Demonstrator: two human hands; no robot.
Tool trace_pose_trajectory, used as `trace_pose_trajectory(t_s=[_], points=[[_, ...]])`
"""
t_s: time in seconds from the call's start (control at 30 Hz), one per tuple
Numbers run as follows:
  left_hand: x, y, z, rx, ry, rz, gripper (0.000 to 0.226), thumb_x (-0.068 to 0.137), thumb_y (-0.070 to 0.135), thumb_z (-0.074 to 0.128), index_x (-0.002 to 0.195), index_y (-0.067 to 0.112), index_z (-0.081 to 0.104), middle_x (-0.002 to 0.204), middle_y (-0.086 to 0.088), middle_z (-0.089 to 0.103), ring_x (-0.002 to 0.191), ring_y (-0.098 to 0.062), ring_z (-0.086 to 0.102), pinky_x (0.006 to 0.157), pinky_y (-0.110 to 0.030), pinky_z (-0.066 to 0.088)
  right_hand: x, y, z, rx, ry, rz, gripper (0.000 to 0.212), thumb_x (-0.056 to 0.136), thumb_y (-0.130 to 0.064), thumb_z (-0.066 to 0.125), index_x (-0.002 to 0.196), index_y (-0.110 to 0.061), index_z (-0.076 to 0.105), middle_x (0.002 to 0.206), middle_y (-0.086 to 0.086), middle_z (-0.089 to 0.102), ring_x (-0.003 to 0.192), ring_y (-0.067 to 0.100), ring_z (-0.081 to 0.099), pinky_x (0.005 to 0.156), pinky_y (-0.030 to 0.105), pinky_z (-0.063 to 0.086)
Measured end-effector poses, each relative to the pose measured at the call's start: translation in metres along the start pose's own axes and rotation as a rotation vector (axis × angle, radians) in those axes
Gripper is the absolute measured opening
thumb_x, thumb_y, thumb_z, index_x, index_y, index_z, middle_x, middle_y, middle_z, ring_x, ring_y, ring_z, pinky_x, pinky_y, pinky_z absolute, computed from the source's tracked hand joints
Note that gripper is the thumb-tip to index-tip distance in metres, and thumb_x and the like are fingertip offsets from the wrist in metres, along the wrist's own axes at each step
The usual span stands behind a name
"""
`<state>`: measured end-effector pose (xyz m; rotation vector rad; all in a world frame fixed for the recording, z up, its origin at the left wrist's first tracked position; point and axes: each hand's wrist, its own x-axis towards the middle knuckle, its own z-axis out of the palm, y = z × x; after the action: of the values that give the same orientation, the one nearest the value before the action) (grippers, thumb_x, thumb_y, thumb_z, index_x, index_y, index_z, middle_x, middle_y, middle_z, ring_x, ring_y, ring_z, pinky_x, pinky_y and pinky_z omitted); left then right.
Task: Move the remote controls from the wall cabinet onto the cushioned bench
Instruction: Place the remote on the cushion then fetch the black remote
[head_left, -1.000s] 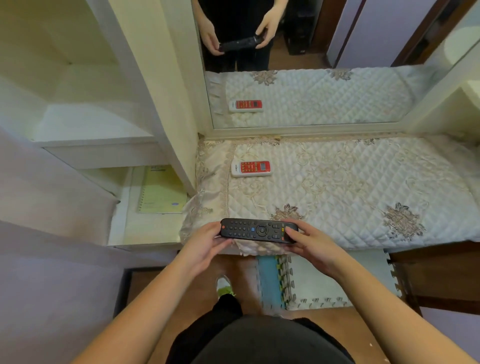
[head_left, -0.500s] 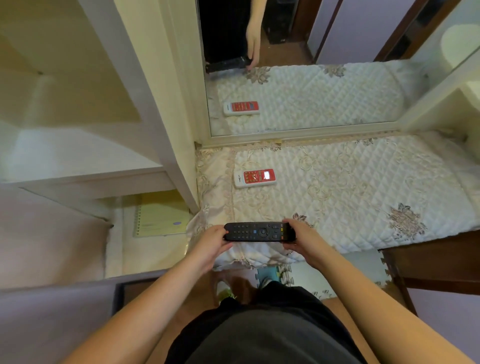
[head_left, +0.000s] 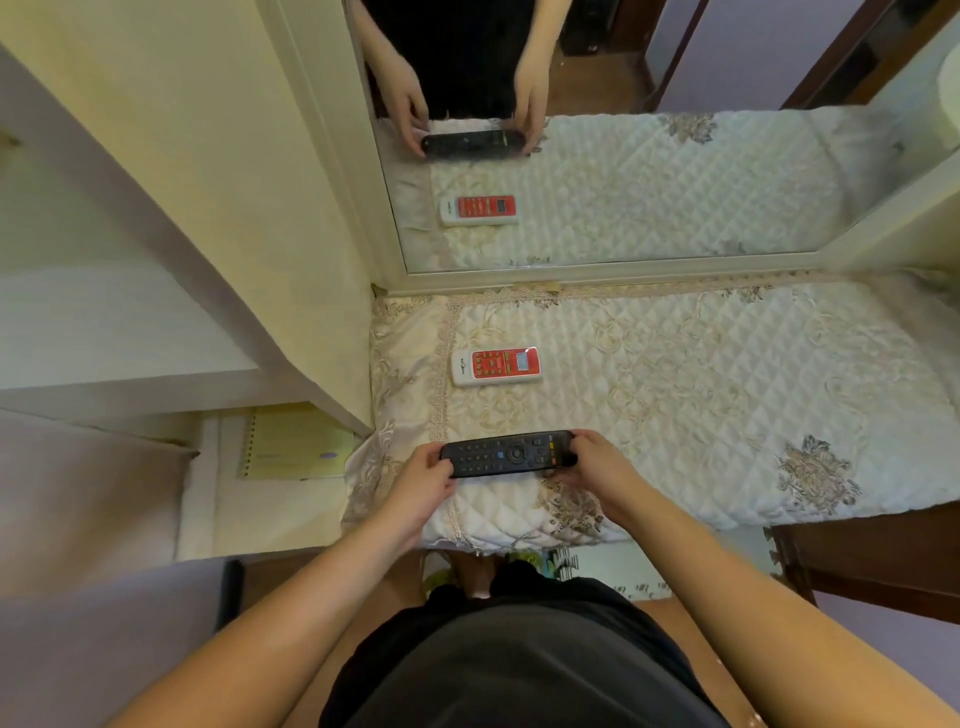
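Our left hand (head_left: 423, 475) pinches the left end of the black remote (head_left: 508, 453), fingers curled round its edge. Our right hand (head_left: 597, 465) grips the right end the same way, thumb on the near edge and fingers wrapped over the far edge. The black remote sits level, long axis left to right, buttons up, at the near left part of the bench (head_left: 701, 395). We can't tell whether it already touches the quilted cover or sits just above it.

Just beyond it, farther from us and still on the left side of the bench, the white and red remote (head_left: 496, 366) lies flat on the quilt, also long axis left to right, display end to the right. The two remotes are near each other but apart, roughly parallel.

The bench cover is cream quilted fabric with a lace border on its left edge and grey floral patches, one at the near right.

At the far edge of the bench stands a mirror (head_left: 675, 171); it reflects both remotes, our two hands and the quilt.

Left of the bench is the cream wall cabinet (head_left: 171, 171), its side panel meeting the bench's left end. Below its upper shelf, on a lower surface, lies a yellow spiral notebook (head_left: 293, 444), just left of the bench's near left corner.

Nearest us: our forearms, dark clothing and a foam floor mat (head_left: 618, 564) under the bench's near edge.
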<state>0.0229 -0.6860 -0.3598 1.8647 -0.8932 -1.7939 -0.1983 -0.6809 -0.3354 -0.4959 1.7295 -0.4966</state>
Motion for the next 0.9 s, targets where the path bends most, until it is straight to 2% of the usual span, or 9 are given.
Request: trace_pose_trajectory(t_s=[0.1, 0.2, 0.27, 0.33, 0.4, 0.5, 0.6, 0.77, 0.9], points=[[0.0, 0.002, 0.009, 0.089, 0.058, 0.035, 0.023, 0.094, 0.007, 0.043, 0.11, 0.017, 0.055, 0.101, -0.004, 0.063, 0.094, -0.019, 0.059, 0.087, -0.036, 0.049, 0.005, 0.0, -0.008, -0.055, -0.025, 0.027, 0.032, 0.095, -0.012, 0.034, 0.119, -0.013, 0.055, 0.11, 0.009, 0.062, 0.098, 0.025, 0.063, 0.078, 0.037, 0.055], [0.001, 0.0, 0.013, 0.211, 0.071, 0.084, 0.028, 0.09, 0.007, 0.043, 0.111, 0.013, 0.062, 0.105, -0.007, 0.064, 0.09, -0.017, 0.059, 0.07, -0.025, 0.044, 0.012, 0.003, -0.016, -0.111, -0.056, 0.018, 0.034, 0.095, -0.009, 0.034, 0.122, -0.014, 0.054, 0.111, 0.009, 0.062, 0.099, 0.026, 0.064, 0.087, 0.041, 0.054], [0.002, -0.004, 0.015, 0.275, 0.077, 0.101, 0.03, 0.089, 0.008, 0.043, 0.112, 0.013, 0.063, 0.108, -0.011, 0.062, 0.095, -0.019, 0.058, 0.068, -0.022, 0.04, 0.017, 0.004, -0.021, -0.153, -0.053, 0.005, 0.035, 0.095, -0.009, 0.035, 0.125, -0.014, 0.054, 0.113, 0.009, 0.062, 0.1, 0.026, 0.063, 0.091, 0.043, 0.052], [0.002, -0.006, 0.018, 0.272, 0.083, 0.101, 0.032, 0.089, 0.006, 0.043, 0.113, 0.014, 0.062, 0.112, -0.011, 0.061, 0.099, -0.019, 0.058, 0.071, -0.019, 0.039, 0.018, 0.001, -0.023, -0.193, -0.056, -0.007, 0.036, 0.096, -0.009, 0.036, 0.127, -0.012, 0.053, 0.116, 0.011, 0.06, 0.101, 0.025, 0.061, 0.086, 0.038, 0.052], [-0.001, -0.005, 0.02, 0.221, 0.098, 0.099, 0.031, 0.091, 0.002, 0.042, 0.114, 0.014, 0.06, 0.114, -0.004, 0.063, 0.101, -0.012, 0.058, 0.07, -0.011, 0.04, 0.017, -0.003, -0.026, -0.265, -0.067, -0.028, 0.034, 0.096, -0.009, 0.036, 0.126, -0.011, 0.053, 0.114, 0.012, 0.06, 0.09, 0.022, 0.059, 0.069, 0.029, 0.047], [-0.006, -0.003, 0.022, 0.143, 0.092, 0.086, 0.038, 0.096, 0.003, 0.044, 0.131, 0.017, 0.047, 0.12, 0.006, 0.055, 0.106, -0.005, 0.052, 0.072, -0.002, 0.036, 0.017, -0.008, -0.029, -0.347, -0.087, -0.066, 0.03, 0.096, -0.011, 0.037, 0.118, -0.01, 0.057, 0.104, 0.012, 0.062, 0.074, 0.017, 0.054, 0.057, 0.026, 0.04], [-0.01, -0.003, 0.022, 0.119, 0.105, 0.064, 0.039, 0.096, 0.003, 0.044, 0.134, 0.012, 0.047, 0.122, 0.002, 0.056, 0.11, -0.007, 0.052, 0.078, -0.004, 0.038, 0.02, -0.007, -0.032, -0.417, -0.071, -0.101, 0.03, 0.093, -0.013, 0.04, 0.117, -0.01, 0.058, 0.103, 0.012, 0.062, 0.077, 0.019, 0.054, 0.062, 0.03, 0.04], [-0.007, -0.014, 0.02, 0.229, 0.11, 0.103, 0.045, 0.093, 0.003, 0.047, 0.137, 0.012, 0.046, 0.134, -0.005, 0.054, 0.123, -0.013, 0.052, 0.11, -0.037, 0.037, 0.019, -0.005, -0.038, -0.489, -0.109, -0.128, 0.035, 0.092, -0.01, 0.039, 0.122, -0.009, 0.059, 0.112, 0.013, 0.063, 0.093, 0.025, 0.058, 0.072, 0.031, 0.041], [-0.011, -0.01, 0.025, 0.23, 0.108, 0.076, 0.049, 0.092, -0.002, 0.043, 0.14, 0.008, 0.041, 0.14, -0.008, 0.048, 0.125, -0.014, 0.047, 0.103, -0.024, 0.033, 0.017, -0.008, -0.042, -0.426, -0.107, -0.126, 0.035, 0.094, -0.007, 0.037, 0.121, -0.009, 0.06, 0.113, 0.014, 0.064, 0.094, 0.028, 0.059, 0.068, 0.032, 0.044]])
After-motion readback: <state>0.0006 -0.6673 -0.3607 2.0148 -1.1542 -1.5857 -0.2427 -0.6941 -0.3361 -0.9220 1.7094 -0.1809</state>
